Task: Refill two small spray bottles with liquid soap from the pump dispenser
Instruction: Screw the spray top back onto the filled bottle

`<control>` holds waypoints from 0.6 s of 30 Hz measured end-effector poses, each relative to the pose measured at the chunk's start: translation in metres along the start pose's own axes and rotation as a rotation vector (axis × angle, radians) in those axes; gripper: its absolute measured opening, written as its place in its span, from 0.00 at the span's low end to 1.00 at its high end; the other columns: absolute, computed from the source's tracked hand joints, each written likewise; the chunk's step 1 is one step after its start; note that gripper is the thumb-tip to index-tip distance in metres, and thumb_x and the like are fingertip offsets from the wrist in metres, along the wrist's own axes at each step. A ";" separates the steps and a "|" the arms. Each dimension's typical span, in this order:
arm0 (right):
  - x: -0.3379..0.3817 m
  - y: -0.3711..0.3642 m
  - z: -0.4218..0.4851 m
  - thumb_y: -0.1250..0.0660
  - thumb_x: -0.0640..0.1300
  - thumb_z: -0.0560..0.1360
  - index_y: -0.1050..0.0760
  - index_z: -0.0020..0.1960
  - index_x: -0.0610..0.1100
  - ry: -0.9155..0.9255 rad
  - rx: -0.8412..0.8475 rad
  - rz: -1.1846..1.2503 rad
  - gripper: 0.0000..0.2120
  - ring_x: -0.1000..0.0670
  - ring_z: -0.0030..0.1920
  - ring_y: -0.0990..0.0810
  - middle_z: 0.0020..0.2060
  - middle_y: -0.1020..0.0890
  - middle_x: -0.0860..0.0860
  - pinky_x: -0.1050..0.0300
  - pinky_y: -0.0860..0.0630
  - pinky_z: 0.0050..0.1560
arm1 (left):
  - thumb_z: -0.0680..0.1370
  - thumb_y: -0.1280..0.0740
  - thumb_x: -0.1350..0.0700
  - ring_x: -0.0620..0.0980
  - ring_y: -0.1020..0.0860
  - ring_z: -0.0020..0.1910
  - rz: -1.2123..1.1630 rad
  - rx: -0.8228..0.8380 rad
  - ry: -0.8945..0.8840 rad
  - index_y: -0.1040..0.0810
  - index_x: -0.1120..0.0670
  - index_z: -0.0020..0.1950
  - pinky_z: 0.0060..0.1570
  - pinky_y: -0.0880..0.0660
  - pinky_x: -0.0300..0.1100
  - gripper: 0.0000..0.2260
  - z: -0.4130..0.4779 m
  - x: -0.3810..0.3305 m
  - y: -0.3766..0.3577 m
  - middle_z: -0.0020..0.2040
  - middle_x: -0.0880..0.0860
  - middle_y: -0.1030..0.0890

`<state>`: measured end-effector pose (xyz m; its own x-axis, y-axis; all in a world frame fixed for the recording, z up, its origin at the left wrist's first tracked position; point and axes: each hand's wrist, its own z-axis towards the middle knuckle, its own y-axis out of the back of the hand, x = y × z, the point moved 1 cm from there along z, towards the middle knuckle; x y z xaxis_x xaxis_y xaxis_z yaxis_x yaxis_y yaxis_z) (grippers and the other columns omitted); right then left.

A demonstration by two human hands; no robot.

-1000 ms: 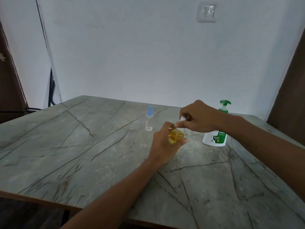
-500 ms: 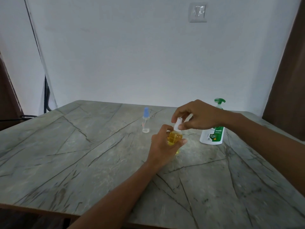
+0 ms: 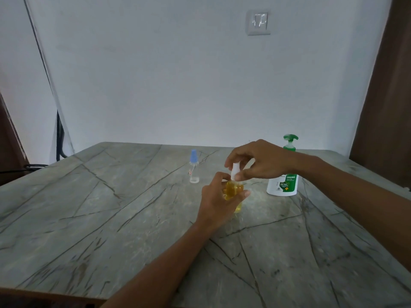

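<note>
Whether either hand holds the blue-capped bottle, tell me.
No, the blue-capped bottle stands apart from the left hand and right hand.

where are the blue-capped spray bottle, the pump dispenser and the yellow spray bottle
blue-capped spray bottle (image 3: 193, 155): head view, blue cap
pump dispenser (image 3: 274, 187): head view, white body
yellow spray bottle (image 3: 232, 189): head view, yellow body

"ORIGINAL", "99.99%" on pump dispenser (image 3: 283, 185)

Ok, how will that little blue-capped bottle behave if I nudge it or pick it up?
The blue-capped bottle looks clear and nearly empty, so probably light. It stands tall on a narrow base, so a nudge may tip it. Once down, its round body would likely roll on the smooth table.
</note>
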<state>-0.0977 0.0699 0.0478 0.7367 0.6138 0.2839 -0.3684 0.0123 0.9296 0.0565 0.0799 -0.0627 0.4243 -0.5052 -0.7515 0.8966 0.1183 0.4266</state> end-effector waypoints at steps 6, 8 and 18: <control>-0.001 -0.003 0.005 0.29 0.62 0.69 0.23 0.37 0.50 -0.020 -0.083 -0.174 0.16 0.55 0.31 0.25 0.30 0.22 0.55 0.62 0.30 0.36 | 0.69 0.28 0.40 0.39 0.25 0.49 -0.013 0.001 -0.027 0.32 0.45 0.57 0.40 0.31 0.23 0.22 -0.002 -0.001 0.000 0.53 0.42 0.23; 0.000 -0.005 0.006 0.35 0.71 0.66 0.24 0.40 0.49 -0.033 -0.087 -0.251 0.24 0.55 0.33 0.25 0.32 0.22 0.55 0.60 0.28 0.38 | 0.69 0.28 0.41 0.39 0.24 0.48 -0.025 -0.008 -0.030 0.31 0.46 0.57 0.38 0.30 0.23 0.22 -0.002 -0.002 0.001 0.52 0.40 0.24; -0.001 -0.006 0.004 0.26 0.58 0.69 0.19 0.42 0.48 0.010 -0.064 -0.099 0.13 0.54 0.35 0.21 0.34 0.18 0.53 0.55 0.23 0.41 | 0.69 0.28 0.40 0.37 0.22 0.45 -0.015 -0.031 -0.064 0.29 0.49 0.57 0.40 0.28 0.24 0.23 -0.002 -0.001 0.000 0.51 0.42 0.21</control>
<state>-0.0941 0.0661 0.0430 0.7657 0.6150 0.1883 -0.3297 0.1240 0.9359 0.0560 0.0821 -0.0631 0.4025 -0.5606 -0.7237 0.9069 0.1364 0.3987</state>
